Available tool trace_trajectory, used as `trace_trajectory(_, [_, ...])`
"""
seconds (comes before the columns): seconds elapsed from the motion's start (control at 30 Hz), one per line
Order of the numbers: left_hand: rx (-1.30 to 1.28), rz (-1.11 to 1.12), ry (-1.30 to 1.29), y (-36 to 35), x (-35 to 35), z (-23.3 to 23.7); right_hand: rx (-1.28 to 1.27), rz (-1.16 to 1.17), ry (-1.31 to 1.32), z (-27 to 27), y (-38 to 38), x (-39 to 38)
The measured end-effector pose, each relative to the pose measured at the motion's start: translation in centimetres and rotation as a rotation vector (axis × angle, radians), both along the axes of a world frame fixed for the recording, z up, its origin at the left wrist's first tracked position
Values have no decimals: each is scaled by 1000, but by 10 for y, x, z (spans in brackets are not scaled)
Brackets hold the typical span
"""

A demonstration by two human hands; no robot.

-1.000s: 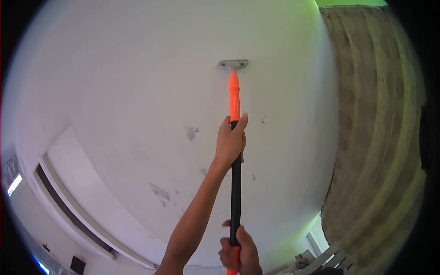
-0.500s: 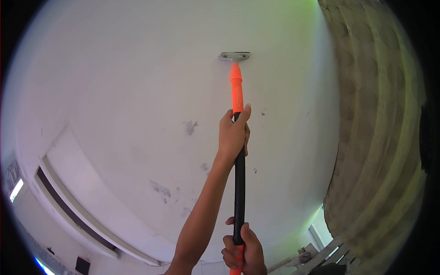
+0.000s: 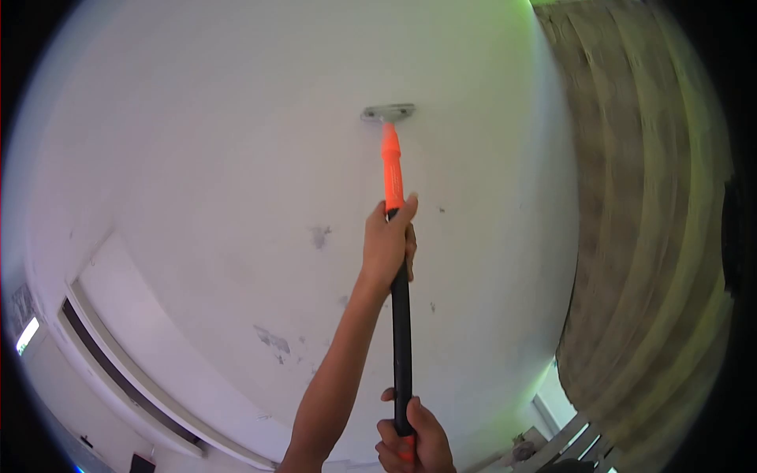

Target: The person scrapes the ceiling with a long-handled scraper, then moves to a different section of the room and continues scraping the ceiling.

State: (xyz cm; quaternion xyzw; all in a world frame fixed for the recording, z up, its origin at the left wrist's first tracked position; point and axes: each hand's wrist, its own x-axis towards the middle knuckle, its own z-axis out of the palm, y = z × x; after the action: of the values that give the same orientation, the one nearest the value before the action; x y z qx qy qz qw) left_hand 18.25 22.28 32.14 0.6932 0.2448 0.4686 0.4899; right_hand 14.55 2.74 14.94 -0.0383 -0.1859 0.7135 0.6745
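Your left hand (image 3: 386, 246) grips the scraper (image 3: 392, 181) where its orange neck meets the black shaft, fingers wrapped tight and thumb lying up the handle. Your right hand (image 3: 415, 441) is closed round the shaft's lower end, well below the left. The scraper's metal blade (image 3: 388, 113) presses against the white ceiling (image 3: 236, 142). Below and left of the blade are grey scuffed patches (image 3: 319, 235); to its right hangs a patterned curtain (image 3: 639, 197). Any lettering on the orange neck is too blurred to read.

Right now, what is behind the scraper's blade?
The white surface, with grey scuffs lower down. The blade of the scraper sits against it, so the patch right behind it is hidden.
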Motion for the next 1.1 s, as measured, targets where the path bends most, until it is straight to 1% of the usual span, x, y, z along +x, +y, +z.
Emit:
trace_trajectory(0.13, [-13,14,19,-2,-5,-4,30,5,3,-10,8,-9])
trace_trajectory(0.23, [-17,33,27,-1,-11,-8,2,6,-29,-9,2,-12])
trace_trajectory(0.27, [-7,33,46,3,-10,-9,-71,67,-89,-9,1,-2])
trace_trajectory(0.33, [144,59,46,22,3,5,30,-38,-156,-17,39,3])
trace_trajectory(0.37, [198,77,44,26,5,4,59,-83,-192,-17,49,5])
trace_trajectory(0.4, [148,69,32,21,4,1,87,-87,-175,-8,49,13])
trace_trajectory(0.47, [94,39,-16,5,11,16,38,38,-19,3,13,11])
trace_trajectory(0.5, [28,-1,-33,0,8,7,-8,90,42,2,-5,6])
trace_trajectory(0.53, [-26,5,-17,-10,2,-1,6,134,97,-6,-12,-1])
trace_trajectory(0.57, [-81,14,3,-14,-2,-4,11,89,61,-8,-6,-3])
trace_trajectory(0.63, [-49,-5,-9,-7,-6,-4,13,-5,0,-9,-2,-12])
trace_trajectory(0.77, [-11,-9,-24,-6,-13,-10,-49,-6,-99,-10,-1,-11])
trace_trajectory(0.8, [-17,12,-21,-9,-15,-8,-25,-17,-109,-11,2,-14])
trace_trajectory(0.9, [-23,45,16,-13,-31,-10,-39,73,-105,-17,-7,-22])
trace_trajectory(0.93, [15,16,17,3,-23,-16,-61,64,-151,-16,0,-15])
trace_trajectory(1.0, [134,17,26,22,-25,9,30,-23,-149,-14,38,-25])
trace_trajectory(1.03, [171,28,29,25,-24,11,55,-54,-150,-12,48,-23])
trace_trajectory(1.07, [117,29,28,22,-27,9,50,-43,-109,-3,43,-22])
trace_trajectory(1.1, [82,20,22,12,-28,18,29,-5,-55,3,34,-27])
